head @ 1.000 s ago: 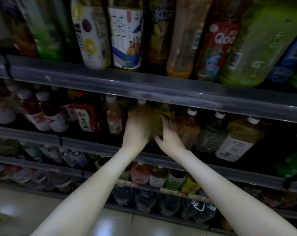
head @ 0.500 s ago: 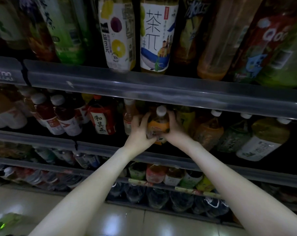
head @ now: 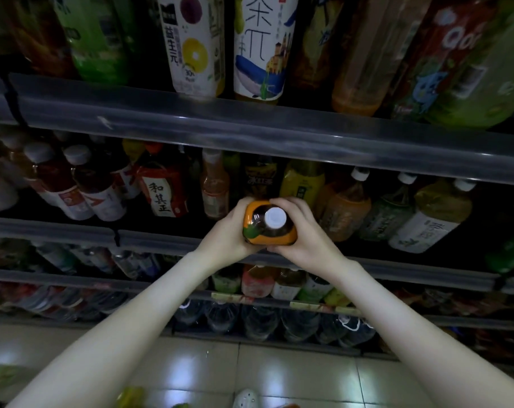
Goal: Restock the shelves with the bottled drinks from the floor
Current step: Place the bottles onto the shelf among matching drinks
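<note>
Risk lies first in the crowding. The left hand (head: pixel 224 235) and right hand (head: pixel 307 238) both curl round one orange-labelled bottle (head: pixel 269 232), gripping it from either side. It sits in the middle of the frame, just at the front rail (head: pixel 161 241) of the middle shelf, with its white cap (head: pixel 274 217) toward the camera. Whether its base already rests on the shelf I cannot tell. Bottles stand close behind it, so pushing it in without a free slot could, I judge, knock a neighbour over or shove a row back. Released before it stands behind the rail, it might tip forward and drop to the tiled floor (head: pixel 294 372). Dim light makes the gap hard to read.

Counted: two hands, one bottle held. To its right on that shelf are three white-capped bottles (head: pixel 394 213) in front. To its left are one red-labelled bottle (head: pixel 161 192) and at least two dark ones with white caps (head: pixel 94 187). At the top of the frame two tall white-labelled bottles (head: pixel 191 45) stand side by side. Blurred shapes lie along the bottom edge, and I cannot tell whether they are drinks.
</note>
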The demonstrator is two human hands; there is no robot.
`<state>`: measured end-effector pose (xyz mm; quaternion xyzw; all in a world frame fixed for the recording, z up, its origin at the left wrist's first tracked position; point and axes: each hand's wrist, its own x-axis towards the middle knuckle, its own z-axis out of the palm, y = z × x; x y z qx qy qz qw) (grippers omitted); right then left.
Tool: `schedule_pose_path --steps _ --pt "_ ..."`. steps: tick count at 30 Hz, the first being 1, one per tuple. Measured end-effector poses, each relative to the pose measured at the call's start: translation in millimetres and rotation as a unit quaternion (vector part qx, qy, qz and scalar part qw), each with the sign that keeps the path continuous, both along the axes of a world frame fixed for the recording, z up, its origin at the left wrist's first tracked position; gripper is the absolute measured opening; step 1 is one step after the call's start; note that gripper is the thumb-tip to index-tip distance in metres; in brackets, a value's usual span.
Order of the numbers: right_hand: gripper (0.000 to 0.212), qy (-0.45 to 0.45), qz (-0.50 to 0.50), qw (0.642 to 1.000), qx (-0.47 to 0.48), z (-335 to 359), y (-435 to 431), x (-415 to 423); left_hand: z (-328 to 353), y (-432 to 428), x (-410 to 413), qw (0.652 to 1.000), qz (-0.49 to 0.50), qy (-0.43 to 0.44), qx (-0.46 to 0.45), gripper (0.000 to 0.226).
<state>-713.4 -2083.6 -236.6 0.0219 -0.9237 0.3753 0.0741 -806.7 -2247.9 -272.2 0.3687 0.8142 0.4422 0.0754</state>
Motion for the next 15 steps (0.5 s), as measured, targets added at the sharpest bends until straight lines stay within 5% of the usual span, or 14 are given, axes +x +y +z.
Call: schedule_pose_path --steps 8,11,15 --pt "0.047 0.097 -0.072 0.991 0.056 28.3 -8.4 74.6 13.1 -4.9 82.1 0.998 0.045 -0.019 -0.027 0.081" --pt "0.028 0.006 -0.056 0.998 0.031 26.5 -21.7 103.2 -1.7 -14.7 113.3 0.994 0.064 -0.053 -0.066 0.079" --pt "0.032 -0.085 -0.079 0.992 0.052 -16.7 -45.0 127.1 -51.0 -37.3 147.6 0.988 0.055 -0.087 -0.117 0.083"
